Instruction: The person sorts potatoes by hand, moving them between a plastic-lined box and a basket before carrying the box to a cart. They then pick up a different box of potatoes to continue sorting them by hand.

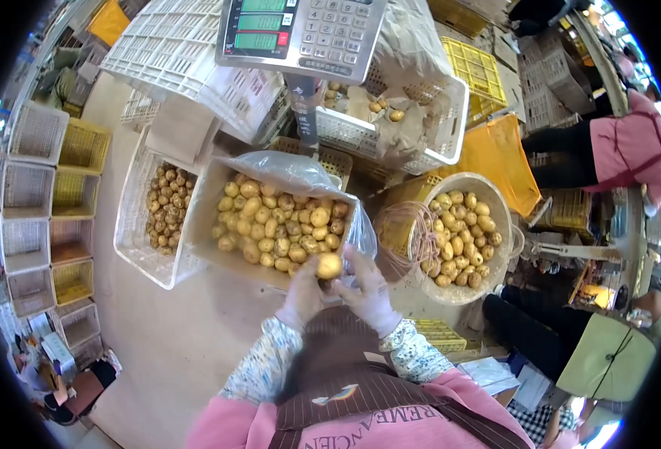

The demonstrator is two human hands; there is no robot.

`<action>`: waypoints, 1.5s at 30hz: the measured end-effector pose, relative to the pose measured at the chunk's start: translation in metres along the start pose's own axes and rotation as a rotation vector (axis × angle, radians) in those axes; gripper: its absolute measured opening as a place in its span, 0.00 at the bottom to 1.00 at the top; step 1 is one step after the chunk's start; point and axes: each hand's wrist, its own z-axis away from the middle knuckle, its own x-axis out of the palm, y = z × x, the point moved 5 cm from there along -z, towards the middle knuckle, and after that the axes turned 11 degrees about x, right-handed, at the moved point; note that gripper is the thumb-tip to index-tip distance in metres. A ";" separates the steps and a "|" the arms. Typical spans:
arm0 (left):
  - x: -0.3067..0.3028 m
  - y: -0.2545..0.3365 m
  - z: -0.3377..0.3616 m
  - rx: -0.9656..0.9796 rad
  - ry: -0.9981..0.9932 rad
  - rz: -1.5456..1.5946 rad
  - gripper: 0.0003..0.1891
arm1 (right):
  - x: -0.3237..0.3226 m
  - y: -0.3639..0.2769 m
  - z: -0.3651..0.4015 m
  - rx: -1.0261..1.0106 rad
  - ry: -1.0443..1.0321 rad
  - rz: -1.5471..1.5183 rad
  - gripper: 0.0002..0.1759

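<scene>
My gloved left hand (304, 296) is closed on a pale yellow potato (329, 266) at the near edge of a lined cardboard box. My gloved right hand (368, 290) is just right of it, fingers apart, close to the box's plastic liner (360, 232). Many potatoes (270, 224) fill the box (202, 217). To the right stands a round tub (509, 258) holding more potatoes (461, 239). On the left, a white crate (131, 217) holds smaller, browner potatoes (167, 209).
A digital scale display (300, 37) on a post (303, 112) rises behind the box. Pink twine (405, 239) hangs by the tub. Stacked crates (27, 191) line the left. People (626, 146) are at the right, and a white crate (450, 127) stands behind.
</scene>
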 end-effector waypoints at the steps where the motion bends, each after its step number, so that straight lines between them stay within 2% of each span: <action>1: 0.002 -0.010 0.013 -0.009 -0.018 -0.012 0.18 | 0.004 -0.004 0.006 -0.011 -0.024 0.050 0.30; 3: 0.005 -0.024 0.039 -0.034 -0.168 -0.356 0.17 | 0.000 -0.001 0.032 -0.036 0.013 0.032 0.30; 4: 0.002 -0.029 0.042 -0.040 -0.186 -0.359 0.17 | -0.002 0.008 0.046 -0.020 0.039 0.055 0.29; 6: -0.002 -0.041 0.047 0.061 -0.425 -0.795 0.16 | -0.005 0.016 0.075 0.004 0.108 0.102 0.28; 7: 0.010 -0.033 0.058 0.048 -0.443 -0.795 0.16 | -0.004 0.017 0.087 0.018 0.124 0.109 0.28; 9: 0.024 -0.031 0.078 -0.290 -0.490 -0.829 0.15 | 0.005 0.034 0.113 0.319 0.109 -0.290 0.29; 10: 0.019 -0.040 0.080 -0.359 -0.387 -0.663 0.16 | 0.006 0.027 0.123 0.456 0.101 -0.416 0.29; 11: 0.018 -0.043 0.083 -0.356 -0.407 -0.631 0.17 | 0.007 0.024 0.130 0.479 0.141 -0.419 0.29; 13: 0.013 -0.051 0.095 -0.393 -0.406 -0.626 0.19 | 0.000 -0.006 0.143 0.092 0.379 0.089 0.27; 14: 0.010 -0.052 0.099 -0.414 -0.431 -0.641 0.19 | 0.002 -0.010 0.150 0.106 0.412 0.054 0.22; 15: 0.005 -0.052 0.105 -0.501 -0.440 -0.649 0.19 | 0.000 -0.007 0.157 0.121 0.439 0.054 0.22; 17: -0.001 -0.056 0.120 -0.606 -0.456 -0.674 0.20 | 0.002 0.006 0.171 0.258 0.407 0.007 0.19; 18: -0.003 -0.059 0.129 -0.681 -0.409 -0.619 0.20 | 0.004 0.014 0.177 0.466 0.369 -0.240 0.18; 19: -0.003 -0.062 0.134 -0.744 -0.359 -0.559 0.21 | 0.003 0.008 0.182 0.464 0.381 -0.243 0.18; 21: 0.000 -0.071 0.140 -0.708 -0.378 -0.515 0.21 | 0.004 0.009 0.192 0.660 0.403 -0.688 0.18; 22: -0.001 -0.072 0.140 -0.580 -0.362 -0.655 0.21 | 0.005 0.009 0.196 0.659 0.404 -0.688 0.18; 23: 0.000 -0.071 0.139 -0.447 -0.347 -0.791 0.22 | -0.002 0.002 0.199 0.541 0.458 -0.313 0.18; 24: 0.003 -0.071 0.143 -0.444 -0.355 -0.796 0.22 | -0.005 -0.006 0.200 0.413 0.502 0.058 0.18; 27: 0.011 -0.075 0.157 -0.475 -0.472 -0.924 0.22 | -0.013 0.008 0.214 0.391 0.502 -0.015 0.16; 28: 0.011 -0.079 0.159 -0.542 -0.452 -0.835 0.22 | -0.013 0.015 0.217 0.435 0.496 -0.215 0.15; 29: 0.010 -0.083 0.162 -0.606 -0.429 -0.743 0.21 | -0.014 0.016 0.221 0.442 0.504 -0.223 0.15; 31: 0.012 -0.089 0.163 -0.613 -0.434 -0.686 0.21 | -0.006 0.022 0.224 0.662 0.360 -0.862 0.15; 32: 0.012 -0.092 0.163 -0.559 -0.407 -0.735 0.21 | 0.000 0.039 0.225 0.556 0.448 -0.664 0.15; 33: 0.011 -0.094 0.162 -0.503 -0.381 -0.783 0.21 | -0.003 0.038 0.226 0.555 0.455 -0.669 0.15; 34: 0.019 -0.091 0.158 -0.112 -0.732 -1.055 0.21 | -0.011 0.030 0.226 0.487 0.509 -0.384 0.15; 35: 0.013 -0.096 0.154 -0.118 -0.737 -1.065 0.21 | -0.015 0.021 0.228 0.420 0.554 -0.101 0.15; 36: 0.007 -0.100 0.152 -0.234 -0.713 -1.086 0.20 | -0.014 0.026 0.231 0.426 0.561 -0.109 0.15; 37: 0.001 -0.103 0.152 -0.348 -0.689 -1.106 0.20 | -0.010 0.037 0.235 0.460 0.540 -0.283 0.15; 38: -0.001 -0.103 0.151 -0.355 -0.698 -1.117 0.20 | -0.007 0.045 0.238 0.491 0.520 -0.457 0.15; 39: 0.003 -0.103 0.157 -0.498 -0.644 -0.967 0.20 | -0.011 0.038 0.241 0.492 0.525 -0.458 0.15; 40: 0.005 -0.105 0.162 -0.632 -0.585 -0.814 0.20 | -0.015 0.029 0.243 0.567 0.542 -0.650 0.17; 41: 0.007 -0.107 0.162 -0.631 -0.591 -0.818 0.20 | -0.015 0.025 0.244 0.639 0.557 -0.843 0.19; 42: 0.014 -0.109 0.167 -0.627 -0.509 -0.632 0.22 | -0.010 0.025 0.244 0.638 0.558 -0.843 0.19; 43: 0.020 -0.110 0.172 -0.620 -0.424 -0.446 0.23 | -0.011 0.019 0.244 0.553 0.623 -0.424 0.20; 44: 0.025 -0.096 0.177 -0.274 -0.583 -0.793 0.24 | -0.010 0.011 0.244 0.456 0.670 -0.005 0.21; 45: 0.021 -0.098 0.180 -0.277 -0.588 -0.797 0.24 | -0.006 0.013 0.244 0.459 0.676 -0.008 0.21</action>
